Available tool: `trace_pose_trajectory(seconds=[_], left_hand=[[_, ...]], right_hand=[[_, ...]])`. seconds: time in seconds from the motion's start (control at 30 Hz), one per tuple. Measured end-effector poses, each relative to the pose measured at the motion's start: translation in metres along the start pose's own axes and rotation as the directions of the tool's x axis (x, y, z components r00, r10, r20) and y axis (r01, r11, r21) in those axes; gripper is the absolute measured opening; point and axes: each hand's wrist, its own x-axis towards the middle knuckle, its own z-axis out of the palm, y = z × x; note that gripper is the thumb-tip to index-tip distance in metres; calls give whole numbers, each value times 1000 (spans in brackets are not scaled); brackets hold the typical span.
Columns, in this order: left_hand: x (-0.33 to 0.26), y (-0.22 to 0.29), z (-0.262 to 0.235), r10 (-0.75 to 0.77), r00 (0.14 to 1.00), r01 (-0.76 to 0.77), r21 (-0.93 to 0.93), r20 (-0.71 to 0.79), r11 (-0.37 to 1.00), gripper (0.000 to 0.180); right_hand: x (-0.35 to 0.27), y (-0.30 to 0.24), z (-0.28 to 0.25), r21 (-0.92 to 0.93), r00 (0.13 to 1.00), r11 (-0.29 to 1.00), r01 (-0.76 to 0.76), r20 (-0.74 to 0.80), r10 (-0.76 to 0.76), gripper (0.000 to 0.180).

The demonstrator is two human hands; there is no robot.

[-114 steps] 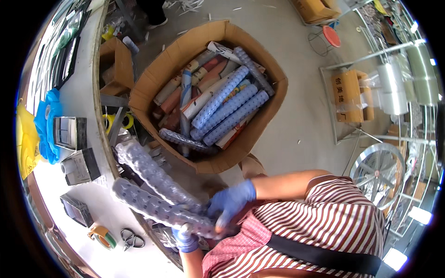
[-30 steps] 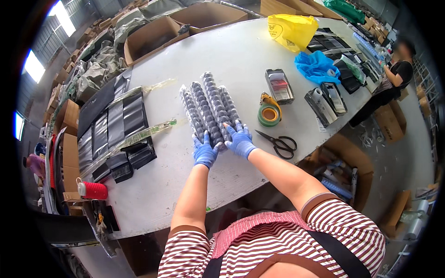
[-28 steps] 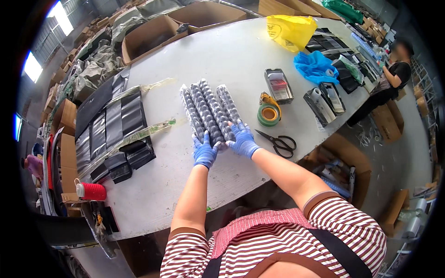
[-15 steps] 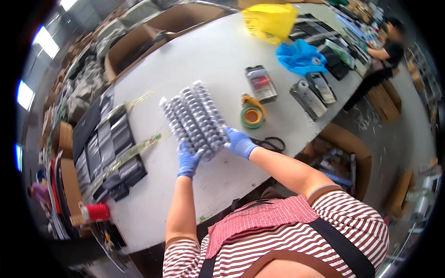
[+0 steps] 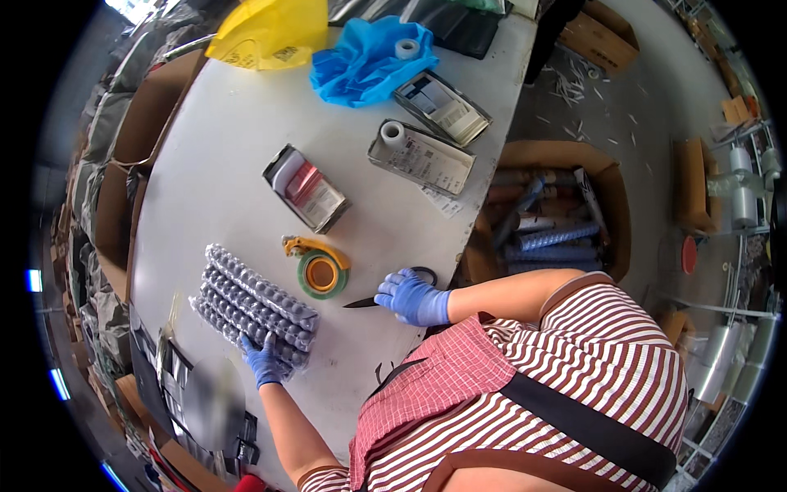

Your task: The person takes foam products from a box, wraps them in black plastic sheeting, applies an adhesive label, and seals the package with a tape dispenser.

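Several bubble-wrapped rolls (image 5: 254, 305) lie side by side on the white table (image 5: 221, 180). My left hand (image 5: 264, 362), in a blue glove, rests on the near end of these rolls. My right hand (image 5: 412, 297), also gloved in blue, lies over a pair of black scissors (image 5: 363, 302) near the table's edge, its fingers curled on the handles. A green tape dispenser (image 5: 319, 267) stands between the rolls and the scissors.
Flat trays of small items (image 5: 305, 187) (image 5: 420, 154) (image 5: 440, 105), a blue cloth (image 5: 370, 59) and a yellow bag (image 5: 265, 31) lie farther along the table. An open cardboard box (image 5: 548, 217) with more wrapped rolls stands on the floor at the right. Dark packets (image 5: 193, 402) lie at the left.
My right hand left the rolls and moved right onto the scissors. My left hand stayed on the rolls. The view swung toward the right, bringing the floor box into sight.
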Motion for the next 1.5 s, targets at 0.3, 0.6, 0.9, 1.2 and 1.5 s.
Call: trace_pose_trajectory(seconds=[0.3, 0.6, 0.9, 1.2, 1.5], left_hand=[[34, 71, 22, 36, 995, -32, -39, 93, 999, 97], [52, 107, 51, 87, 990, -97, 84, 112, 992, 96], [56, 101, 47, 83, 996, -83, 255, 8, 963, 112], [35, 117, 47, -14, 999, 9, 130, 36, 991, 116], [33, 112, 36, 0, 1000, -2, 150, 13, 989, 118]], right_hand=[[-22, 60, -12, 111, 997, 991, 69, -42, -64, 45], [8, 62, -61, 442, 995, 895, -50, 105, 4, 36], [147, 105, -88, 301, 898, 942, -147, -359, 254, 31], [112, 57, -107, 353, 931, 919, -177, -244, 273, 42], [145, 47, -85, 179, 851, 833, -524, 157, 501, 66]])
